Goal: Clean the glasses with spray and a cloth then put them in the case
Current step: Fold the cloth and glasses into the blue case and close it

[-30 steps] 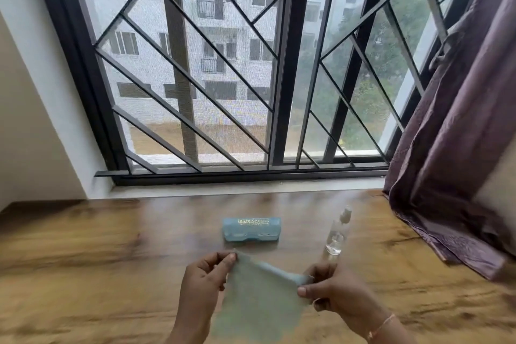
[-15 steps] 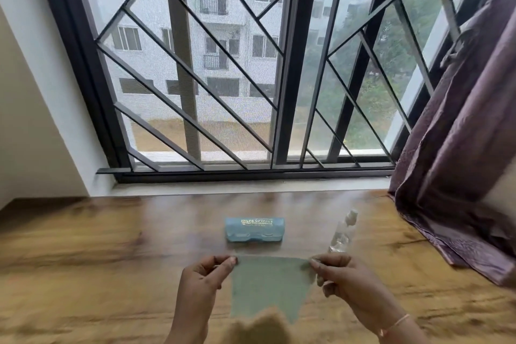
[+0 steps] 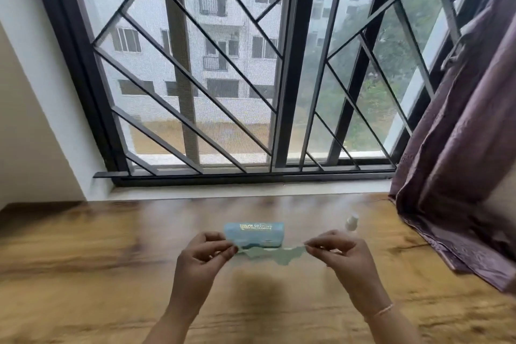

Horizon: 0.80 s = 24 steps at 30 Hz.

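A pale green cloth is stretched between my two hands above the wooden table. My left hand pinches its left corner and my right hand pinches its right corner. The cloth is seen almost edge-on, with its lower edge sagging. Just behind it lies a shut light blue glasses case with gold lettering. A small clear spray bottle with a white cap stands to the right of the case, partly hidden by my right hand. The glasses themselves are not visible.
A barred window with a white sill runs along the table's far edge. A purple curtain hangs at the right and drapes onto the table's right side. A wall corner stands at the left.
My hands have moved apart and away from me, toward the case. The cloth, which hung flat facing me, has swung up and is now pulled out nearly level.
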Tool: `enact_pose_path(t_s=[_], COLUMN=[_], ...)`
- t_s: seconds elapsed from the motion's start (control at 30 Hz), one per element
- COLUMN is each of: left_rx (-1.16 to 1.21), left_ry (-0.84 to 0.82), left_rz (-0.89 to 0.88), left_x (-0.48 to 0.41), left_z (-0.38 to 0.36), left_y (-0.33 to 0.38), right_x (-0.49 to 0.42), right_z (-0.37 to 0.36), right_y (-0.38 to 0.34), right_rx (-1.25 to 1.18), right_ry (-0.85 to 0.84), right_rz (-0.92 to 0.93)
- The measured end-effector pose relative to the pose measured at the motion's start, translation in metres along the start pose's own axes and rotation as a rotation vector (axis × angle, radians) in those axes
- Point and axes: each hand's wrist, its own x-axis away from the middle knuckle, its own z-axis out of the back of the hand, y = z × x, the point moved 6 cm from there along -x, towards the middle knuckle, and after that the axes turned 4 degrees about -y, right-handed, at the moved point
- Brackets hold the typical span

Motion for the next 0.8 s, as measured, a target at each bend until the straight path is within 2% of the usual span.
enact_pose_path(t_s=[0.1, 0.17, 0.33, 0.43, 0.6, 0.8], left_rx=[-0.193, -0.328, -0.444, -0.47, -0.35, -0.437], left_ry=[-0.139, -0.231, -0.355, -0.303, -0.089, -0.045], left_rz=[-0.053, -0.019, 0.067, 0.076, 0.27, 0.391], left_x=[0.025, 0.044, 0.077, 0.078, 0.061, 0.031], left_z=[-0.002, -0.003, 0.005, 0.006, 0.006, -0.003], left_y=[-0.023, -0.047, -0.086, -0.085, -0.087, -0.092], right_x=[0.019, 0.035, 0.06, 0.065, 0.047, 0.02], right_z=[-0.002, -0.005, -0.001, 0.001, -0.003, -0.013], right_y=[0.034, 0.059, 0.08, 0.083, 0.097, 0.122], right_rx=[0.064, 0.097, 0.212, 0.227, 0.213, 0.18], right_ry=[-0.078, -0.135, -0.204, -0.229, -0.184, -0.078], right_rz=[-0.125, -0.241, -0.376, -0.381, -0.391, -0.427])
